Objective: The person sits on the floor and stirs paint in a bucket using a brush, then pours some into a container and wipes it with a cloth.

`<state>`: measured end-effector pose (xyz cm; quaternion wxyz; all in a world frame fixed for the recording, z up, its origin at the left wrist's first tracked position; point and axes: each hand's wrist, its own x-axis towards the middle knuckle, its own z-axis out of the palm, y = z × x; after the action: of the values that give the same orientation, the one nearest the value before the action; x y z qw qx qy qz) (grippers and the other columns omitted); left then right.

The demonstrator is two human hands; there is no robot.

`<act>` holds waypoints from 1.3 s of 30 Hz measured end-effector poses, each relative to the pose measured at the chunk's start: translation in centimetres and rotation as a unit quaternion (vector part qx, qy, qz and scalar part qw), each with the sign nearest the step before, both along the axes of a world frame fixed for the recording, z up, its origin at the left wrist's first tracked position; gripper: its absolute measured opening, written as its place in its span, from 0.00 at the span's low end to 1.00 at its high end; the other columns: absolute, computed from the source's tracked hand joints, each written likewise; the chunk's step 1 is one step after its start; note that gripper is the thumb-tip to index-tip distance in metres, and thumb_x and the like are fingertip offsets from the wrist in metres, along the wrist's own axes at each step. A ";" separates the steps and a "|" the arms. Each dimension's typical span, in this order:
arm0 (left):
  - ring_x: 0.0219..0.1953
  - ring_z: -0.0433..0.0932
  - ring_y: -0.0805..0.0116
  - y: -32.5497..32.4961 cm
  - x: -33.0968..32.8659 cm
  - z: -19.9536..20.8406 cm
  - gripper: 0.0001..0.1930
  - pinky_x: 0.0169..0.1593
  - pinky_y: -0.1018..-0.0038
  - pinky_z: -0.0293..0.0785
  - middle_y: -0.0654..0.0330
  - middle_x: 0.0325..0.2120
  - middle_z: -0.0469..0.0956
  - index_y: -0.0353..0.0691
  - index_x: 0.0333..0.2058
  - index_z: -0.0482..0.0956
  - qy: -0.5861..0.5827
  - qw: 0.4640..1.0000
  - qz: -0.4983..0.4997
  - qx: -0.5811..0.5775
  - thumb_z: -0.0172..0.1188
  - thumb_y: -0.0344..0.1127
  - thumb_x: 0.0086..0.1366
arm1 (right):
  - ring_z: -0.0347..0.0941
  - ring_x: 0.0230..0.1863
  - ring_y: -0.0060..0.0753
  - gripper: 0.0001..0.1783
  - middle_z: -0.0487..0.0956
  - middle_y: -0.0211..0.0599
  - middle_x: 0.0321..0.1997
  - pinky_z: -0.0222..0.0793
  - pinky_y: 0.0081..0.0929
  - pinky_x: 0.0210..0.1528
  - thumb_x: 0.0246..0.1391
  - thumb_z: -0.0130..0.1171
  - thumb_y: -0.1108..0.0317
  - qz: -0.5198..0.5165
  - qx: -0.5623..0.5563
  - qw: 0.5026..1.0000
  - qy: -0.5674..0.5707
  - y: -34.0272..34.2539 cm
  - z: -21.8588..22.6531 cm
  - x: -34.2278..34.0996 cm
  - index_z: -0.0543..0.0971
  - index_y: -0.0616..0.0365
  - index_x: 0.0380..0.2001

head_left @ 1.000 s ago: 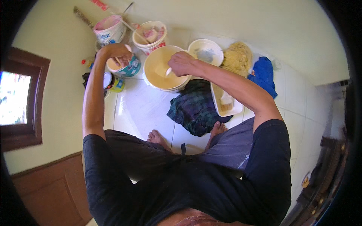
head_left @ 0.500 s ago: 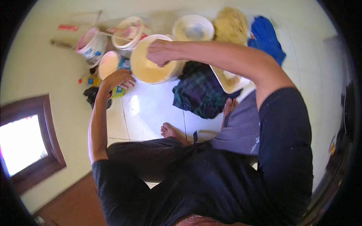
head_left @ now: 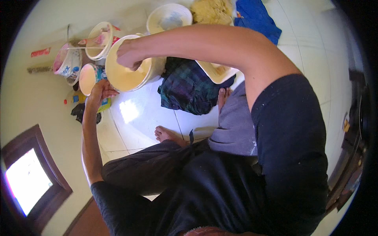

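A large white bucket (head_left: 147, 75) stands in front of me, with pale yellow paint-like matter inside. My right hand (head_left: 132, 56) reaches over its rim, fingers curled into a fist; whatever they hold is hidden. At the bucket's near left side is my left hand (head_left: 103, 89), its fingers stretched out toward the outer wall and apparently touching it. Beside that hand stands a smaller tub (head_left: 87, 78) with a pale peach surface. Behind the large bucket, another white bucket (head_left: 98, 41) carries a pinkish, paint-stained brush (head_left: 93, 40) across its opening.
A pink-stained bucket (head_left: 73, 63) stands far left. Further back are a white basin (head_left: 169, 17), a yellowish bundle (head_left: 212, 11) and blue cloth (head_left: 258, 19). Dark plaid cloth (head_left: 193, 92) lies on the tiles beside a white tray (head_left: 217, 74). My bare foot (head_left: 167, 134) rests nearby.
The view has swung, so the scene sits further left. My left hand's fingers have come from loosely hanging to lying along the bucket's side. My right hand stays inside the bucket's mouth.
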<state>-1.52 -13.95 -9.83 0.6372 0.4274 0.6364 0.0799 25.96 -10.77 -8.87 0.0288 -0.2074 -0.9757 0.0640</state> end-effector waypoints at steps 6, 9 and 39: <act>0.26 0.82 0.62 0.1 -1.1 -1.6 0.18 0.37 0.71 0.79 0.55 0.25 0.79 0.36 0.34 0.75 0.021 0.997 0.021 0.071 0.44 0.45 0.67 | 0.81 0.29 0.38 0.06 0.83 0.40 0.25 0.76 0.39 0.30 0.31 0.63 0.67 -0.078 0.139 0.987 -0.005 1.0 -1.2 0.2 0.84 0.54 0.19; 0.23 0.81 0.61 -0.2 -2.3 -3.4 0.22 0.36 0.71 0.80 0.53 0.24 0.79 0.35 0.34 0.73 0.018 0.993 0.038 0.106 0.43 0.51 0.69 | 0.78 0.27 0.50 0.05 0.78 0.49 0.20 0.72 0.43 0.26 0.31 0.60 0.69 -0.021 0.072 0.997 -0.021 0.5 0.9 0.8 0.80 0.59 0.14; 0.34 0.81 0.71 -0.9 7.3 -3.1 0.33 0.40 0.75 0.77 0.58 0.33 0.84 0.30 0.41 0.83 -0.093 0.927 0.138 0.336 0.55 0.62 0.65 | 0.77 0.29 0.57 0.10 0.79 0.55 0.24 0.73 0.48 0.35 0.44 0.54 0.67 -0.113 0.043 0.990 -0.069 -0.3 1.7 6.1 0.79 0.62 0.19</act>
<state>5.77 -14.87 -12.97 0.4948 0.5156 0.5628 0.4155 32.06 -11.07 -7.13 -0.0224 -0.3192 -0.9474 0.0044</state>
